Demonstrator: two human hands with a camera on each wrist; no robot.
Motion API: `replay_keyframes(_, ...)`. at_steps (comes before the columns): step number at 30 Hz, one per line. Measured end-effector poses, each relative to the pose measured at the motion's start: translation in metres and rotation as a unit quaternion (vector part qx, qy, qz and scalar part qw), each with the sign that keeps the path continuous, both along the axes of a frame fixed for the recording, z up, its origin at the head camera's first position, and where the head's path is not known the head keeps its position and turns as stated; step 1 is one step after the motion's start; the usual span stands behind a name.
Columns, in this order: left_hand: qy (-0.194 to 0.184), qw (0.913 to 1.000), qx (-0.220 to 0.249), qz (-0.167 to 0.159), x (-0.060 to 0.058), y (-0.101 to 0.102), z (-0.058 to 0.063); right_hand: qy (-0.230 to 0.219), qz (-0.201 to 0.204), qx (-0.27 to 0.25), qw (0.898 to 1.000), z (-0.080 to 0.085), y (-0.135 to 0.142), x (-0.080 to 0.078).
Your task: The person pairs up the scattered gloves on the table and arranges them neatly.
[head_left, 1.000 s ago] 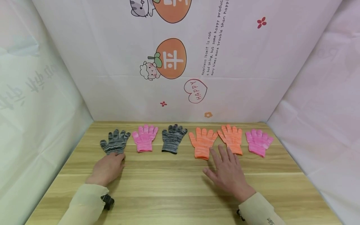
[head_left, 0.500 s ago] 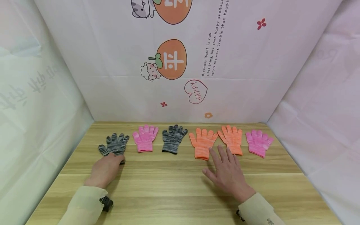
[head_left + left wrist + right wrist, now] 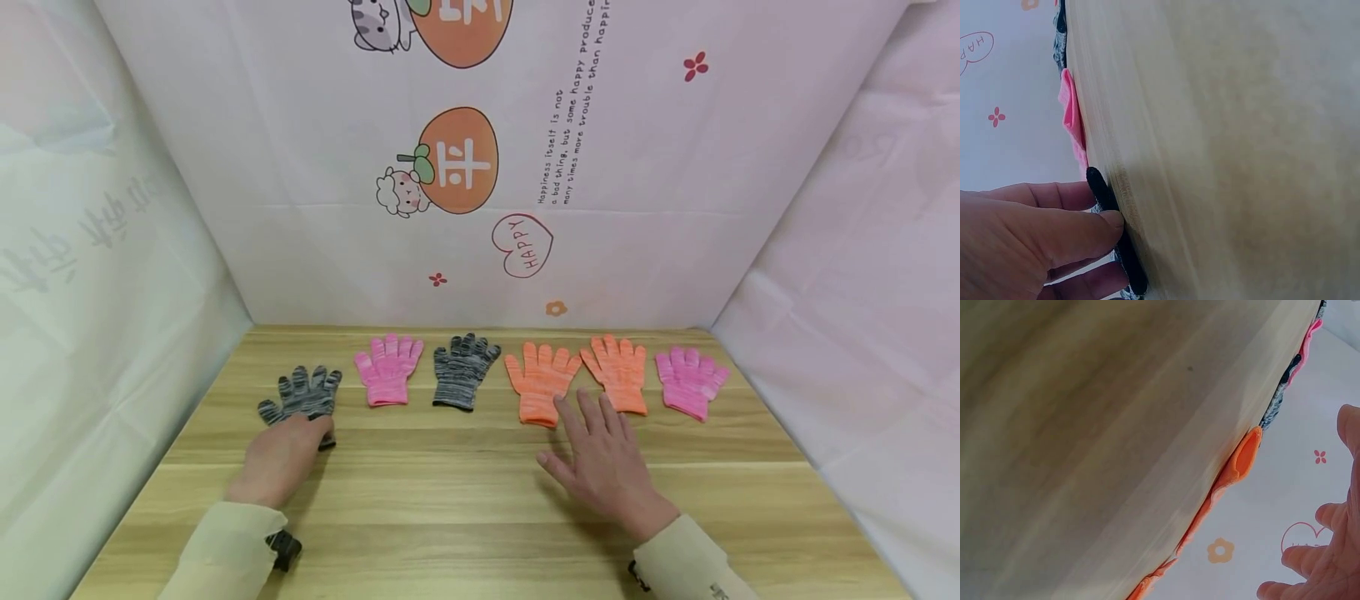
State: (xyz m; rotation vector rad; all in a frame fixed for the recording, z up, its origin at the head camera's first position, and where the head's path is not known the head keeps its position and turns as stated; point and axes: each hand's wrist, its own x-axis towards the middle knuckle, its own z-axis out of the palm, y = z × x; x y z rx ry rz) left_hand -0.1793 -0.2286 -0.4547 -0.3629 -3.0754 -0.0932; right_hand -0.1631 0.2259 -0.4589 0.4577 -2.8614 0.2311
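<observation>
At the far left of the row, my left hand (image 3: 277,458) pinches the cuff of a dark grey striped knit glove (image 3: 302,393). In the left wrist view, thumb and fingers grip the black cuff edge (image 3: 1116,231) close to the wood. The glove's fingers point toward the back wall; the hand covers part of its cuff. My right hand (image 3: 603,467) has its fingers spread, palm down, with fingertips near two orange gloves, the left one (image 3: 542,383) and the right one (image 3: 618,372). It holds nothing.
Between the hands lie a pink glove (image 3: 387,371) and a second grey glove (image 3: 463,371). Another pink glove (image 3: 690,382) is at the far right. White printed sheets (image 3: 315,250) enclose the back and sides of the wooden table (image 3: 435,517).
My left hand has drawn the grey glove a short way toward me and slightly left. My right hand has stayed nearly still, and the other gloves have not moved.
</observation>
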Motion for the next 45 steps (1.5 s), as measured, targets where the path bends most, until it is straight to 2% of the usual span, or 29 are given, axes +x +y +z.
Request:
replay_keyframes(7, 0.015, 0.9998, -0.009, -0.004, 0.003, 0.003, -0.002, 0.004, 0.007, -0.006, 1.0, -0.002, -0.002, 0.0)
replay_keyframes(17, 0.069, 0.9975, -0.006, -0.016, 0.009, 0.003, -0.005, 0.005, 0.015, -0.004, 1.0, 0.0, -0.007, 0.0)
replay_keyframes(25, 0.049, 0.9979, 0.044, -0.005, 0.016, 0.005, -0.005, -0.009, 0.02, -0.008, 1.0, 0.002, -0.012, 0.0)
replay_keyframes(31, 0.059, 0.9955, 0.074, 0.002, 0.021, 0.01, -0.006, -0.007, 0.029, -0.01, 0.999, 0.004, -0.016, 0.001)
replay_keyframes(37, 0.062, 0.9929, 0.098, 0.023, 0.025, 0.018, -0.005, -0.007, 0.04, -0.009, 0.999, 0.006, -0.021, 0.001)
replay_keyframes(40, 0.075, 0.9914, 0.104, 0.026, 0.029, 0.022, -0.004, -0.014, 0.044, -0.007, 0.999, 0.007, -0.022, 0.001)
replay_keyframes(45, 0.118, 0.985, 0.124, 0.017, 0.037, 0.029, -0.001, -0.026, 0.047, -0.01, 0.998, 0.008, -0.026, 0.002)
